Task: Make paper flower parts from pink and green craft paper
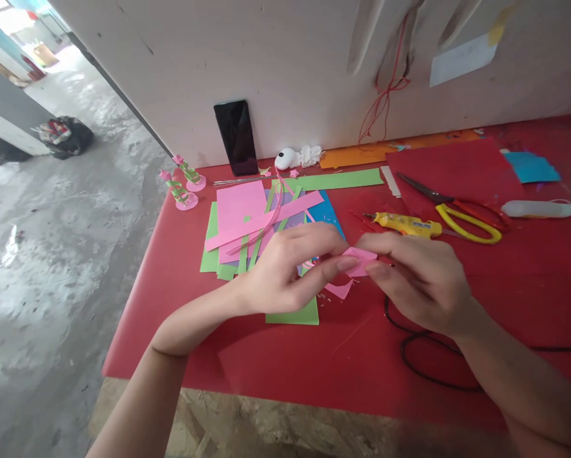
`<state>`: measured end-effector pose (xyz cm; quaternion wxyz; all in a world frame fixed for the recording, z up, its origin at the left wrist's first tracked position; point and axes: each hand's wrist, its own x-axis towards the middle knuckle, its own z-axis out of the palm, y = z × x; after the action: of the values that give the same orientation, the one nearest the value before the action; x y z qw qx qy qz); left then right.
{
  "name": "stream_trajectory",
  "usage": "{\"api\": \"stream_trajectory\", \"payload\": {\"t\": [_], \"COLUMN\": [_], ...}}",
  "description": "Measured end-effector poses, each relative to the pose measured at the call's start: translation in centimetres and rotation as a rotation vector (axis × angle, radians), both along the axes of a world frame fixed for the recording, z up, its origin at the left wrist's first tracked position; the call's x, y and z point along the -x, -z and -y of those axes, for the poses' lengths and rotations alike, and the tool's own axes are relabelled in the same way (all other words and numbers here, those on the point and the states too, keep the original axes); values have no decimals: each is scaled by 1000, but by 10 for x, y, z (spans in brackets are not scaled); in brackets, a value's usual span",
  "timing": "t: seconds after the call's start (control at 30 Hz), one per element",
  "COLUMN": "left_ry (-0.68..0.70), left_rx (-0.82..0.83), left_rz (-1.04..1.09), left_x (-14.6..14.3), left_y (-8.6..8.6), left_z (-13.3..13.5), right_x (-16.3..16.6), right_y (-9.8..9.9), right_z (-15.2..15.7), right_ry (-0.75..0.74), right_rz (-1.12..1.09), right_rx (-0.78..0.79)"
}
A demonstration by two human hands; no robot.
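Piece (362,257) (pink), visible long axis approx L-R, btwn hands (282,267) (426,273)

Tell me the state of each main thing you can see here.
Left hand: pinching the pink piece.
Right hand: pinching it too.
Phone: propped up, screen dark.
Scissors: lying down; can't tell if fully closed.
Yellow glue gun: lying on its side.
White bottle: lying on its side.
Flower ornaments: standing upright.
Coloured sheets: loosely piled, overlapping.
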<state>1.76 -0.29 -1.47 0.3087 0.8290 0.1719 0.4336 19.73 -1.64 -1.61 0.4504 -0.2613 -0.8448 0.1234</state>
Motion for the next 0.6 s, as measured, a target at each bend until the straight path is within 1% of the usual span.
{"api": "stream_trajectory", "payload": {"t": [0.13, 0.23, 0.33, 0.47, 0.53, 0.6], "left_ry": [-8, 24, 48, 66, -14, -166], "left_rx": [23, 30, -35, -165, -228, -355], "left_rz": [-64, -118, -138, -57, -23, -24], "left_x": [-1, -2, -1, -1, -1, 0], "left_y": [-2, -2, -1, 2, 3, 4], "left_z": [1, 1, 0, -1, -2, -4], "right_x": [-2, -2, 1, 4, 5, 5], "right_y": [-4, -4, -4, -4, -3, -1], "right_z": [4, 5, 7, 12, 12, 11], "right_ry": [40, 55, 54, 54, 68, 70], "right_rz": [46, 27, -13, -100, -157, -210], "right_rx": [-19, -18, -3, 58, 143, 263]}}
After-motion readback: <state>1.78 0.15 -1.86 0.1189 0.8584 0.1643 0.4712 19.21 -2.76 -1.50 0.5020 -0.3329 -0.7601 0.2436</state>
